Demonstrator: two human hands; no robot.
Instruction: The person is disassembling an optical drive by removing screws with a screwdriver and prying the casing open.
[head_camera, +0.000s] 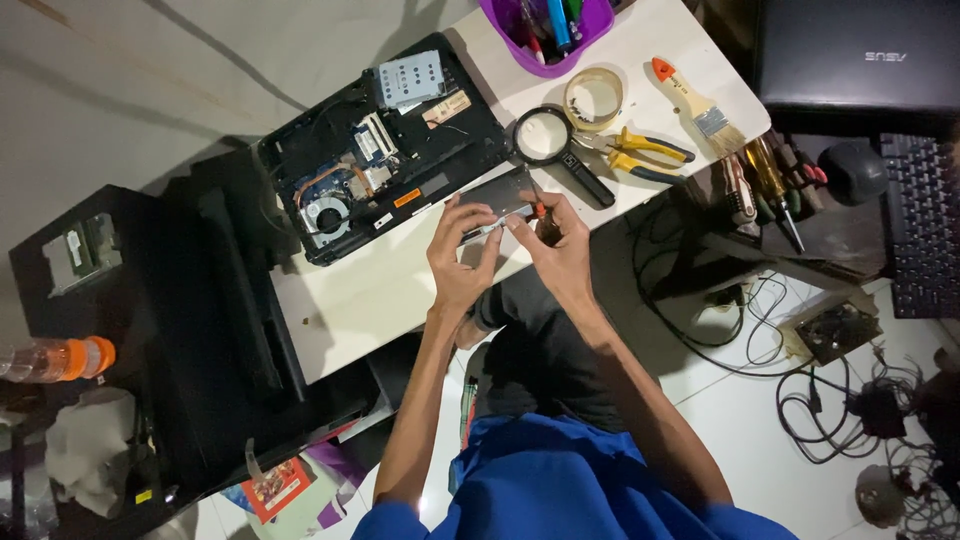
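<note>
White table (380, 300), one opened laptop (385, 150), two hands (460, 255)

The purple tub (546, 40) at twelve o'clock is cut by the top edge. The fingers (478, 222) cover part of the small dark part (500, 195). The bottle (55, 360) at nine o'clock runs off frame.
</note>
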